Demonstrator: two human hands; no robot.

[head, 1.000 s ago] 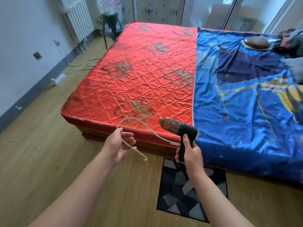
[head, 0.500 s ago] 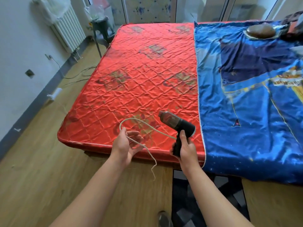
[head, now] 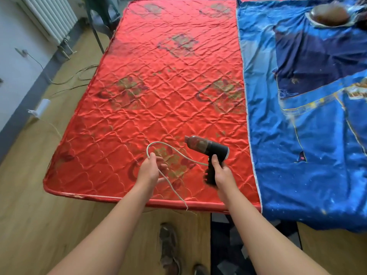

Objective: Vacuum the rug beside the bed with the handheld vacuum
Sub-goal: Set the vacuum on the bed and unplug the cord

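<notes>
Handheld vacuum (head: 208,148), lower centre of frame, held above the red bed (head: 168,86). My right hand (head: 222,172) is wrapped round its grip. My left hand (head: 151,167) pinches the white cord (head: 168,145) in a loop, probably to keep it off the dark rug (head: 226,251) at bottom centre.

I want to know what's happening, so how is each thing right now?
handheld vacuum, held up over the bed, nozzle pointing up and left
white cord, looped, one end at the vacuum's handle, the other dangling
left hand, holds the cord
right hand, grips the vacuum's handle
rug, flat on the floor, not touched by the vacuum
blue sheet, spread over the bed's right part
red mattress, uncovered
</notes>
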